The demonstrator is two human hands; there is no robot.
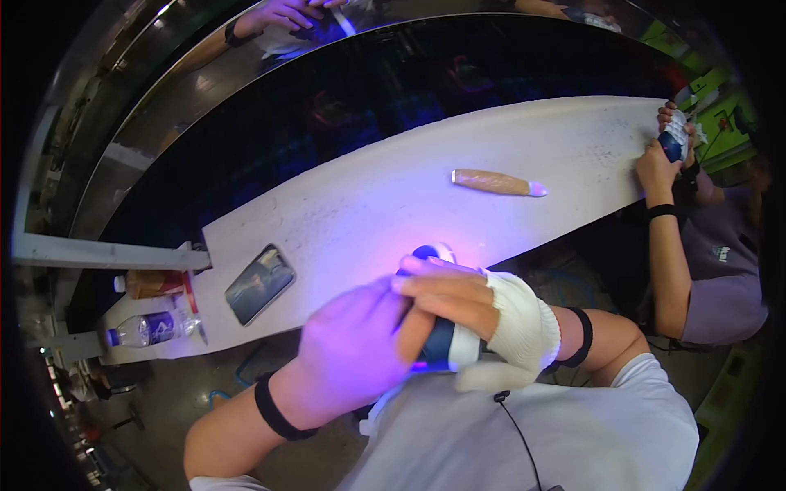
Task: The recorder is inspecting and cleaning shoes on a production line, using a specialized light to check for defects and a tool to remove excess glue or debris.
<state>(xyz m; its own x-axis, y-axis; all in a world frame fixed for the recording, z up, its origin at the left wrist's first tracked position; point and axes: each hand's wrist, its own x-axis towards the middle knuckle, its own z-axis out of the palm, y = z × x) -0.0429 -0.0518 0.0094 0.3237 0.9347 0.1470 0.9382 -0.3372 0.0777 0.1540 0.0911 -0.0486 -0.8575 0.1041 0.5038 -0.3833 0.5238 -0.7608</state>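
Note:
Close to my body, over the table's near edge, I hold what looks like a dark blue and white shoe (439,344); much of it is hidden behind my fingers. My bare left hand (350,344), lit violet and slightly blurred, wraps around its left side. Across the top lies my right hand (491,315), in a white knit glove that leaves several fingers bare, and those fingers press against the shoe next to the left hand. A violet glow falls on the tabletop just beyond the shoe.
A brown-wrapped tool with a pale tip (498,182) lies on the white table (344,196). Left are a dark phone (260,284), a clear bottle (151,329), an amber bottle (155,284) and a metal bar (106,251). At right, a co-worker (716,254) handles a similar blue-white item.

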